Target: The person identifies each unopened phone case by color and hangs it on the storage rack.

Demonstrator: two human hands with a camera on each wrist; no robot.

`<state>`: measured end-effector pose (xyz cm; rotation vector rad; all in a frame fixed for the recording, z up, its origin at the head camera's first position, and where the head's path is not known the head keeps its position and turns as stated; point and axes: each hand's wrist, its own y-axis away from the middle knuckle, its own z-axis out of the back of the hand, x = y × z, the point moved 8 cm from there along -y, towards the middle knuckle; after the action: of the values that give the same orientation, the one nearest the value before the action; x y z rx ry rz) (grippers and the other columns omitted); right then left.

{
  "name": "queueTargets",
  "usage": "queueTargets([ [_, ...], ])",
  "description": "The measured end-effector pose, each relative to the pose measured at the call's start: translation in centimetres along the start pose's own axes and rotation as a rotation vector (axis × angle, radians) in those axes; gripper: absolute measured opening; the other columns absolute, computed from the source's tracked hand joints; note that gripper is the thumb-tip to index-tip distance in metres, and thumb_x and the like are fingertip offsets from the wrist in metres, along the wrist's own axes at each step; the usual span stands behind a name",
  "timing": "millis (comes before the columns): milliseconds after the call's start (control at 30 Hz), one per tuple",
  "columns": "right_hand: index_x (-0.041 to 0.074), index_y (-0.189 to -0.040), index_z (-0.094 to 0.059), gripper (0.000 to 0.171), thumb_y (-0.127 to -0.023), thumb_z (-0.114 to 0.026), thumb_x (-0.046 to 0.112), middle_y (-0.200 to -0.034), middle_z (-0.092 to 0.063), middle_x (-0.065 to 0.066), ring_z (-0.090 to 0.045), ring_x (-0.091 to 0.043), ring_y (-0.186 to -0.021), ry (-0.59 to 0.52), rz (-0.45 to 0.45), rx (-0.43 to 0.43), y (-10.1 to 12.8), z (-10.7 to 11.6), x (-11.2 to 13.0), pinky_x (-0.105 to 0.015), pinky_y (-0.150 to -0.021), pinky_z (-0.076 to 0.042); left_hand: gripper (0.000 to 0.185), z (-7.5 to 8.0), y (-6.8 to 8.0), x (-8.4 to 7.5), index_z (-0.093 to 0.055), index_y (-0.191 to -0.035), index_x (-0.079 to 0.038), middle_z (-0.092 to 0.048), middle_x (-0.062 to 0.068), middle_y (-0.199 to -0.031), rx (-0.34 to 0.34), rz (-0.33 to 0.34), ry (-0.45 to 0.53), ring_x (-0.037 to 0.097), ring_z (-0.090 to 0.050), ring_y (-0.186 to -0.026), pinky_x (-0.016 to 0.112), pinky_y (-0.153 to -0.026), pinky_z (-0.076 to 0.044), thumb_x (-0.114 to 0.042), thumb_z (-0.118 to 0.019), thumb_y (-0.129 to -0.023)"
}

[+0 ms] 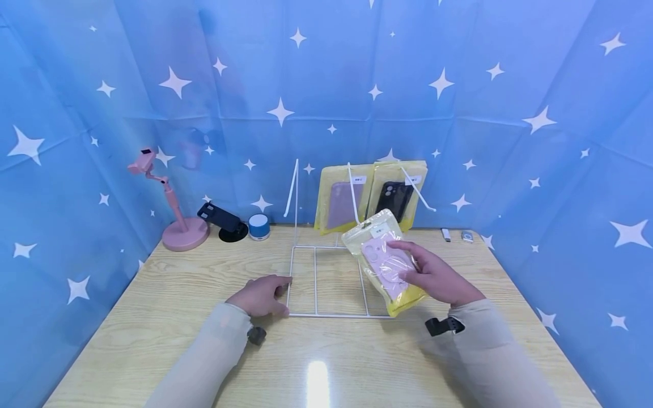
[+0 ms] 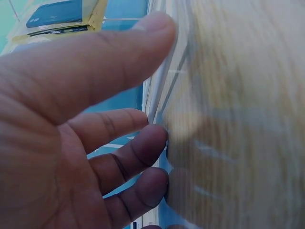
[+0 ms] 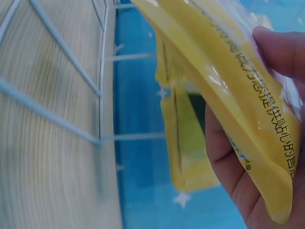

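Note:
My right hand [image 1: 433, 275] holds a yellow packet [image 1: 384, 258] with a pink phone case inside, lifted above the right side of a white wire rack [image 1: 315, 280] on the wooden table [image 1: 168, 317]. In the right wrist view the packet [image 3: 228, 90] lies across my fingers [image 3: 281, 47]. My left hand [image 1: 262, 294] rests on the table at the rack's front left corner, fingers touching the wire. The left wrist view shows its fingers [image 2: 119, 148] loosely bent against the rack's edge. Two more yellow packets hang on the rack's pegs at the back, one with a pink case [image 1: 340, 198], one with a black case [image 1: 397, 195].
A pink phone stand [image 1: 176, 218], a black holder [image 1: 227, 222] and a small blue-and-white speaker [image 1: 259, 226] sit at the table's back left. Two small items [image 1: 456, 235] lie at the back right. Blue starred cloth [image 1: 561, 141] walls in three sides.

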<state>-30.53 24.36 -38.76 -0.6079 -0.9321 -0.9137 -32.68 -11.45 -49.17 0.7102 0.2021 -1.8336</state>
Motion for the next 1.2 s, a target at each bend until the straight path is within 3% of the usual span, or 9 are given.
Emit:
queueTargets([
  [300,0.029,-0.159,-0.043,0.063,-0.105,-0.057,0.000,-0.163,-0.035,-0.016,-0.063,-0.031,-0.109,0.088,0.036,-0.035,-2.0,-2.4,2.2,-0.030,-0.084,-0.060,0.081,0.0,-0.1,-0.1,-0.055,-0.154,-0.015,-0.066,-0.006,-0.111,0.003,0.006,-0.023,0.016,-0.055,-0.096,0.047,-0.102,-0.044,-0.029,-0.091,-0.083],
  [500,0.030,-0.159,-0.044,0.063,-0.106,-0.053,-0.003,-0.157,-0.045,-0.015,-0.063,-0.029,-0.107,0.114,0.088,-0.020,-3.3,-4.0,3.9,-0.032,-0.085,-0.060,0.081,0.0,0.0,-0.2,-0.056,-0.154,-0.014,-0.066,-0.006,-0.110,-0.002,-0.003,-0.018,0.016,-0.055,-0.096,0.053,-0.108,-0.040,-0.028,-0.091,-0.082],
  [733,0.029,-0.159,-0.045,0.063,-0.105,-0.056,-0.003,-0.156,-0.050,-0.012,-0.062,-0.027,-0.111,0.287,0.210,-0.052,-4.2,-5.6,6.4,-0.039,-0.090,-0.059,0.081,0.2,0.2,-0.3,-0.056,-0.154,-0.014,-0.062,-0.006,-0.104,0.001,-0.002,-0.025,0.016,-0.054,-0.092,0.045,-0.095,-0.044,-0.029,-0.091,-0.083],
  [900,0.030,-0.157,-0.047,0.062,-0.104,-0.060,0.000,-0.150,-0.057,-0.011,-0.063,-0.025,-0.110,0.385,0.265,-0.095,-4.5,-6.3,8.1,-0.043,-0.090,-0.059,0.081,0.1,0.1,-0.2,-0.055,-0.154,-0.014,-0.062,-0.006,-0.104,0.005,-0.006,-0.028,0.016,-0.053,-0.093,0.050,-0.103,-0.041,-0.029,-0.091,-0.083],
  [1067,0.027,-0.156,-0.049,0.061,-0.103,-0.061,-0.001,-0.144,-0.060,-0.010,-0.063,-0.024,-0.111,0.412,0.340,-0.093,-4.6,-7.2,9.8,-0.044,-0.091,-0.058,0.081,0.0,-0.1,-0.1,-0.055,-0.154,-0.014,-0.061,-0.006,-0.103,0.010,-0.007,-0.032,0.016,-0.053,-0.092,0.046,-0.097,-0.043,-0.030,-0.091,-0.084],
  [1200,0.031,-0.156,-0.048,0.063,-0.103,-0.060,-0.001,-0.142,-0.060,-0.007,-0.062,-0.022,-0.111,0.407,0.334,-0.084,-4.6,-7.6,10.6,-0.041,-0.091,-0.059,0.081,0.1,-0.1,-0.1,-0.055,-0.154,-0.014,-0.061,-0.006,-0.102,0.011,-0.012,-0.040,0.016,-0.053,-0.090,0.043,-0.093,-0.043,-0.030,-0.091,-0.084],
])
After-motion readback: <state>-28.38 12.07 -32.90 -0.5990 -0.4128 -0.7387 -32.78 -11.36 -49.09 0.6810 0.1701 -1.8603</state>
